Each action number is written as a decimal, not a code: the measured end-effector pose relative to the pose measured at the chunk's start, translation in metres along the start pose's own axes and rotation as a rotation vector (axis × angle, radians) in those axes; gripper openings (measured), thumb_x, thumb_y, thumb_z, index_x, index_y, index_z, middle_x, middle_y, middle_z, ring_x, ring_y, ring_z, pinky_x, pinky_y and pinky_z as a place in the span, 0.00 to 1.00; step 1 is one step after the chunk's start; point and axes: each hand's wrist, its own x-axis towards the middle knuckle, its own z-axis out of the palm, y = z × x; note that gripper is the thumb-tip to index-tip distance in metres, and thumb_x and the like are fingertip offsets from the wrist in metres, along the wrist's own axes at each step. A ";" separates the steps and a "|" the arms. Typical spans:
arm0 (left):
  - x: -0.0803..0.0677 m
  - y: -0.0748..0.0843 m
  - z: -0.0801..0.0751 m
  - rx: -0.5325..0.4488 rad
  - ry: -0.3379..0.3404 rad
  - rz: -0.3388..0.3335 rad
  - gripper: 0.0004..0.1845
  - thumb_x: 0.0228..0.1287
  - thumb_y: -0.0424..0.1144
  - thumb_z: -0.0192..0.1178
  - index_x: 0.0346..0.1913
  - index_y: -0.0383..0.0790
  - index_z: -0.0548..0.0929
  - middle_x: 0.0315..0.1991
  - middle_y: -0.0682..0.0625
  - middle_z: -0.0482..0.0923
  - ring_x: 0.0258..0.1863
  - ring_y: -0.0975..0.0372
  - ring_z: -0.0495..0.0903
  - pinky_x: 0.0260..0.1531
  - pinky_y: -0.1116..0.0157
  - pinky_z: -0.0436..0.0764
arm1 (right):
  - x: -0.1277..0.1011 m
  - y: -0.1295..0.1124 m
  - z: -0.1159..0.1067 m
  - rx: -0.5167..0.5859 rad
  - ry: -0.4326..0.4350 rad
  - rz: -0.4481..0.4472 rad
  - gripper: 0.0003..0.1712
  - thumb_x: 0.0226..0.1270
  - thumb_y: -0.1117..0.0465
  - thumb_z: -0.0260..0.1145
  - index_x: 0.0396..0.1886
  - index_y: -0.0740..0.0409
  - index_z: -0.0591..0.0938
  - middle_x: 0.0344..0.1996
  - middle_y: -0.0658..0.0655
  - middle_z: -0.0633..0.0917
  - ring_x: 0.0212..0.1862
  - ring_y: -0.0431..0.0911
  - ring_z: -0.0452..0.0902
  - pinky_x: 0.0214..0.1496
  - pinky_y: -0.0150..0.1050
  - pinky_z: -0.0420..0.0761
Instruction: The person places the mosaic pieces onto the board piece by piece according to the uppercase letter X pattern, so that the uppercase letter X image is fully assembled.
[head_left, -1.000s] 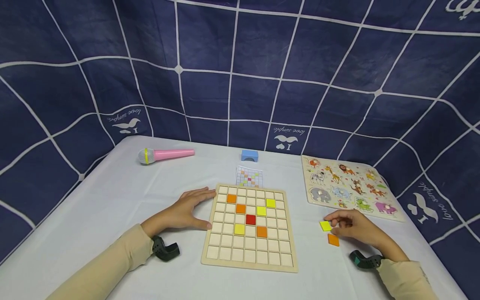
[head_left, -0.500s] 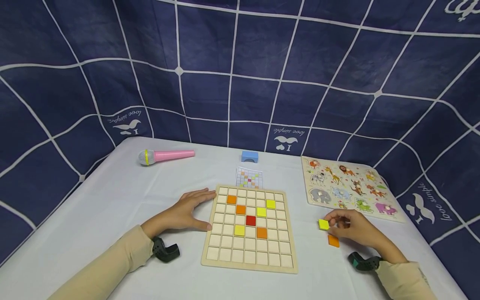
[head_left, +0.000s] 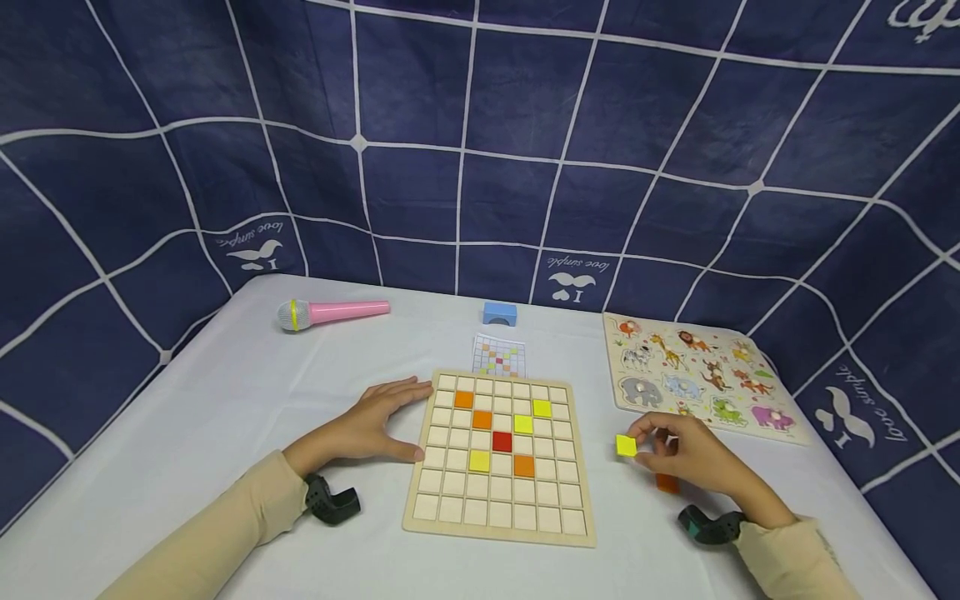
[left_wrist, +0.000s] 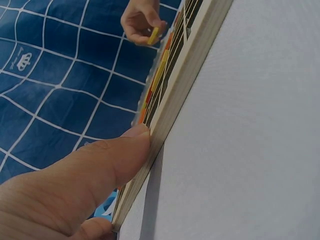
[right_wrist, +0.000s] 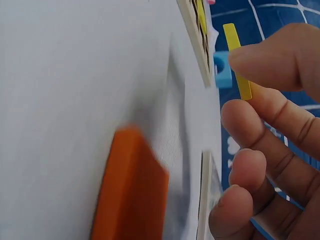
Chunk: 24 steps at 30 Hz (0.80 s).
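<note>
My right hand (head_left: 690,454) pinches a square yellow tile (head_left: 626,446) between thumb and fingers, lifted over the table right of the wooden grid board (head_left: 474,509). In the right wrist view this yellow tile (right_wrist: 245,87) is seen edge-on under the thumb. Partly behind the hand, an orange tile (head_left: 667,483) lies on the cloth. My left hand (head_left: 363,427) touches the board's left edge, thumb and fingers spread apart; its thumb (left_wrist: 115,160) rests against the rim. Several orange and yellow tiles and one red tile (head_left: 502,442) sit in the board's squares.
Behind the board lies a printed pattern card (head_left: 499,353), partly covered by it. Beyond are a blue block (head_left: 499,313) and a pink toy microphone (head_left: 348,312). An animal puzzle board (head_left: 693,367) lies at the back right. A dark patterned cloth (head_left: 517,200) rises behind the table.
My right hand has picked the yellow tile up off the cloth and moved left with it, away from the orange tile. The left hand has stayed at the board's edge.
</note>
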 end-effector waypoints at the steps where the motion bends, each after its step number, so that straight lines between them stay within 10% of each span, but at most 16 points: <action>1: 0.000 0.000 0.000 0.001 -0.001 -0.001 0.54 0.53 0.53 0.84 0.79 0.33 0.71 0.81 0.38 0.67 0.83 0.39 0.56 0.77 0.33 0.50 | 0.002 -0.002 0.001 0.003 -0.006 0.006 0.15 0.60 0.73 0.79 0.45 0.58 0.87 0.30 0.45 0.81 0.28 0.35 0.71 0.26 0.34 0.72; 24: -0.001 -0.002 0.001 -0.017 -0.006 -0.023 0.55 0.53 0.54 0.84 0.80 0.33 0.71 0.81 0.39 0.66 0.84 0.41 0.55 0.78 0.33 0.50 | 0.042 -0.033 0.036 0.032 -0.103 -0.006 0.14 0.60 0.68 0.81 0.44 0.55 0.89 0.31 0.47 0.82 0.28 0.36 0.70 0.30 0.34 0.73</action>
